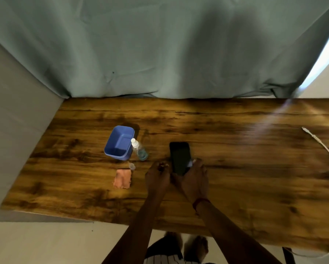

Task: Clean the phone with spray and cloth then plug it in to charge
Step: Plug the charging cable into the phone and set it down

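The black phone (179, 156) lies screen up on the wooden table (245, 168), near its middle. My right hand (195, 178) grips the phone's near end, fingers along its right edge. My left hand (157, 175) sits just left of the phone with its fingers curled and nothing visible in them. A small clear spray bottle (139, 149) with a white nozzle stands left of the phone. Its clear cap (131, 166) lies loose on the table. A pink cloth (122, 178) lies flat below the cap. The white charging cable (323, 147) curves along the table's right side, plug end pointing inward.
A blue plastic bin (119, 142) stands against the spray bottle's left side. A grey-green curtain (160, 54) hangs behind the table's far edge. A grey wall (13, 130) borders the left. My feet show below the near table edge.
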